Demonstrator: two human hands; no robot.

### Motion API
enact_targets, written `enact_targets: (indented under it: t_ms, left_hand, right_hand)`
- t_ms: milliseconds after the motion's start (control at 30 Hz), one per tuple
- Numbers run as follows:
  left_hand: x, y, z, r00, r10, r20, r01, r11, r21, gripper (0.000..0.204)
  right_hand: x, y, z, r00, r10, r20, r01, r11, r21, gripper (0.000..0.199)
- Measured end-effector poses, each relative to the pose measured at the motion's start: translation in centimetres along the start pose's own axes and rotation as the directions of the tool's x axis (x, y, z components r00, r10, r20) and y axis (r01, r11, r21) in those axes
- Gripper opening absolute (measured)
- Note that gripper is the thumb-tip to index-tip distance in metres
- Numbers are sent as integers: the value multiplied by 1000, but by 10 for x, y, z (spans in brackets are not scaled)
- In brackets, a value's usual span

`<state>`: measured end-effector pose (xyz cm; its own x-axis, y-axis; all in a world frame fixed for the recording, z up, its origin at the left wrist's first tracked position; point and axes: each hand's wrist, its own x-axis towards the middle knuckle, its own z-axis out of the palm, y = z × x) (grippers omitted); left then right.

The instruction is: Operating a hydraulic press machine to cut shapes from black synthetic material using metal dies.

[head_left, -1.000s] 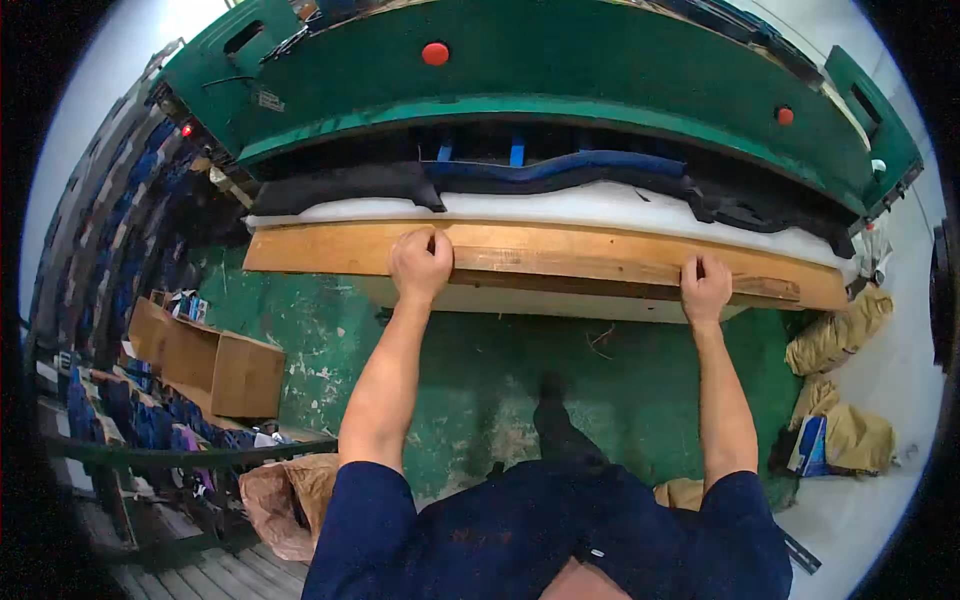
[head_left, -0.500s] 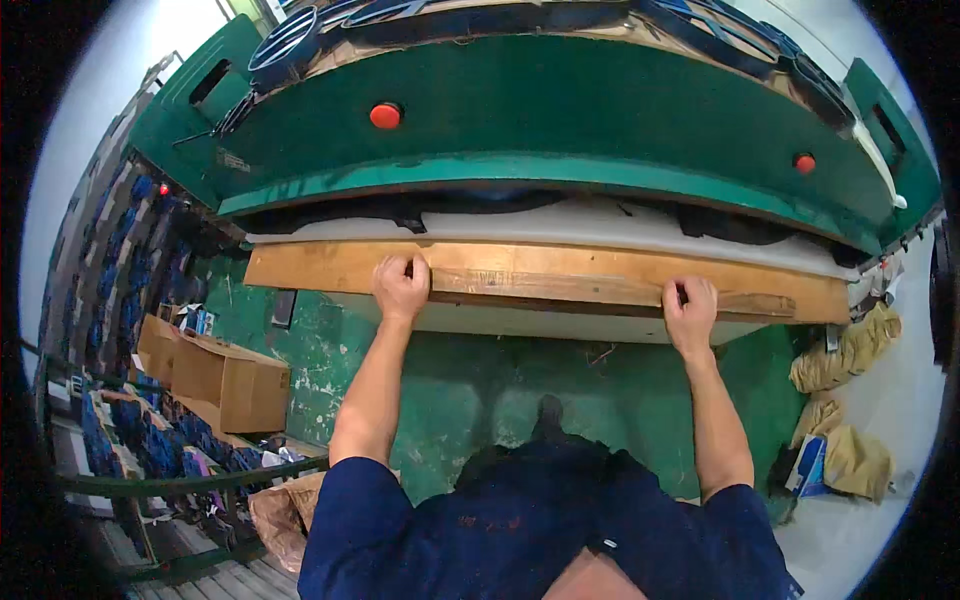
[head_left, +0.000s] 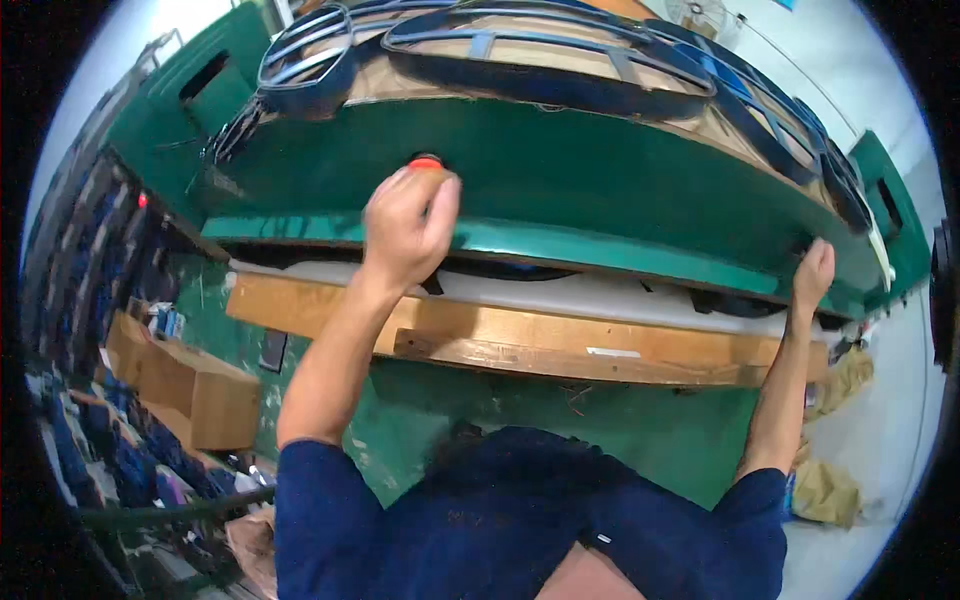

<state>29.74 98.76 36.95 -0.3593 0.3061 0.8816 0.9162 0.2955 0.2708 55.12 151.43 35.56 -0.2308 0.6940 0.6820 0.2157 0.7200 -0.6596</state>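
Note:
My left hand (head_left: pixel 410 222), curled into a fist, is up against a red push button (head_left: pixel 427 162) on the green machine front (head_left: pixel 590 170). Only the button's upper edge shows above the knuckles. Farther right, my right hand (head_left: pixel 815 272), also closed, is at the spot of the second button, which it hides. Whether either button is pushed in cannot be seen. Below my hands lies a thick wooden board (head_left: pixel 490 325) with a darker strip along its near edge. A white sheet (head_left: pixel 600 292) and dark material (head_left: pixel 520 270) lie between the board and the machine.
Blue-black curved metal frames (head_left: pixel 550 70) sit on the machine's top. To the left are an open cardboard box (head_left: pixel 215 400), a dark rail (head_left: pixel 170 515) and stacked dark pieces (head_left: pixel 75 270). Crumpled brown bags (head_left: pixel 830 490) lie at the right by the wall.
Both hands have let go of the wooden board's edge and moved up and forward to the red buttons, the right also outward. The view has shifted and tilted.

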Motion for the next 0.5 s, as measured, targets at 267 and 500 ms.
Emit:
enact_targets:
  t_ms: [267,500]
  left_hand:
    - [2,-19,16,989,146,15,-147,982,120,6]
    - [-21,-21,14,992,96,87,-106,987,118,6]
  right_hand:
    - [-4,10,4,981,-175,-80,172,984,-44,28]
    - [-41,-16,1,980,98,176,-142,955,259,29]
